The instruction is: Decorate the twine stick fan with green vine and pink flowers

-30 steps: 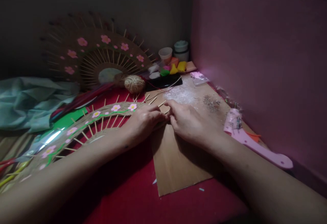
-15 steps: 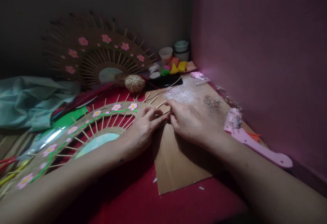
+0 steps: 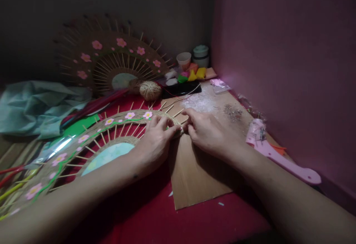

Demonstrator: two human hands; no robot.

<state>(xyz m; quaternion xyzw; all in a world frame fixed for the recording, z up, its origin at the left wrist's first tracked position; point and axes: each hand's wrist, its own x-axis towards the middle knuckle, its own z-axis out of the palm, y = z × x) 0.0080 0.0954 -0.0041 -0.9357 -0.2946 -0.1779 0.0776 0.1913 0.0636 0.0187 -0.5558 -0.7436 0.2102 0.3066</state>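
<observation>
A half-round fan of woven twine and thin sticks lies in front of me, with pink flowers and a green vine along its band. My left hand is closed on the fan's right end, thumb and index finger reaching toward the other hand. Opposite it, my right hand is closed in a pinch at the same end of the band. Whatever its fingertips hold is too small and covered to make out. Under both hands lies a brown board.
A second flowered fan leans at the back. Near it are a twine ball, a black phone-like slab, coloured clay packets and a cup. A pink glue gun-like tool lies right, beside the pink wall.
The view has shifted slightly, so everything sits a little farther right. Both hands stay at the fan's right end, and my left thumb and fingers have moved slightly.
</observation>
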